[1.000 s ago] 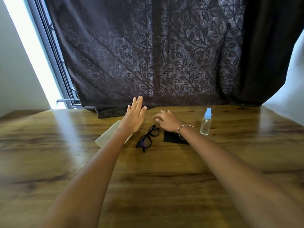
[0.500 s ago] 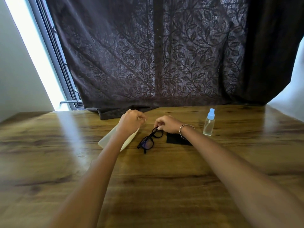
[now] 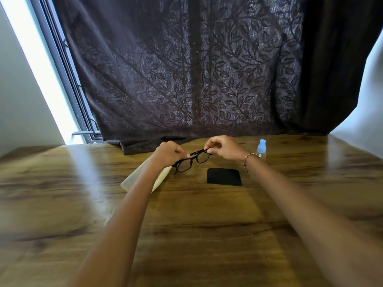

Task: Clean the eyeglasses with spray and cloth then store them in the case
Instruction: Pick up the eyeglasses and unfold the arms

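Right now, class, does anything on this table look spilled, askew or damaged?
Nothing stands out. The left hand and right hand hold the glasses; cloth flat, bottle upright and capped, no spill on the table. Only the curtain hem drapes onto it.

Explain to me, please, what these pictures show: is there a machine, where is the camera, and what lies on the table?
There is no machine here. A person wears a camera on the head, looking forward and down, so you see their own two bare arms. The left hand and the right hand each pinch one end of black eyeglasses, holding them above the wooden table. On the table lie a black cloth, a small upright spray bottle with a blue cap, and a pale case partly hidden behind the left forearm. A dark leaf-patterned curtain hangs behind.
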Tool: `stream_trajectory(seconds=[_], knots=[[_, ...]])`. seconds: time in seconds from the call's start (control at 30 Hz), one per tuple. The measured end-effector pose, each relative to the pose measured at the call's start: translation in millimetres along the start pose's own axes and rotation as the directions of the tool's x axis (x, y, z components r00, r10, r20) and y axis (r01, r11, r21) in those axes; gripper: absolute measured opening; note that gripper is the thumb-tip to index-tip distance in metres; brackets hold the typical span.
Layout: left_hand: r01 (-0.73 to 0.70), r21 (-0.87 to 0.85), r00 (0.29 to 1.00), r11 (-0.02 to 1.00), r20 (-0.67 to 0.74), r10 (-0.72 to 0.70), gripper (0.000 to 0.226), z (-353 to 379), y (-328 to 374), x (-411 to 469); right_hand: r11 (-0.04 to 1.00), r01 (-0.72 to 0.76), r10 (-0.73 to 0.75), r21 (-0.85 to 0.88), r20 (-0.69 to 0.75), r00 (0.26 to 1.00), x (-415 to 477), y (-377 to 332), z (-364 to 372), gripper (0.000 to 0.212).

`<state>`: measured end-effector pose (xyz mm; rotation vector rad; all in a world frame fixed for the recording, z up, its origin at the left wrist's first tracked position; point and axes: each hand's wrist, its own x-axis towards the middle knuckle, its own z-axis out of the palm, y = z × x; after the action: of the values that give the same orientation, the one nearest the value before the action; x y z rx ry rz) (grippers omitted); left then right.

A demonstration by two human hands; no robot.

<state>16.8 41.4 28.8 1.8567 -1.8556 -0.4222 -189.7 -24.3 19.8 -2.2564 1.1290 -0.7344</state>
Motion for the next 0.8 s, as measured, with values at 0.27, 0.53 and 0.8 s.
stream_trajectory(seconds=[0.27, 0.53, 0.8], knots=[[-0.077, 0.075, 0.988, 0.994, -0.130, 0.086, 0.020, -9.2, 11.2, -5.0, 0.972, -0.039, 0.056, 0.233, -0.066, 0.996, -5.9, -1.1, -7.4, 0.015], [-0.194, 0.096, 0.952, 0.976, -0.222, 0.212, 0.005, -16.8, 6.0, -10.7, 0.946, -0.200, 0.170, 0.254, 0.137, 0.976, -0.7, -18.1, -14.2, 0.008], [-0.179, 0.104, 0.935, 0.978, -0.292, 0.203, 0.015, -12.5, 1.9, -9.6, 0.948, -0.265, 0.284, 0.178, -0.093, 0.954, 6.7, -21.6, 3.5, 0.016]])
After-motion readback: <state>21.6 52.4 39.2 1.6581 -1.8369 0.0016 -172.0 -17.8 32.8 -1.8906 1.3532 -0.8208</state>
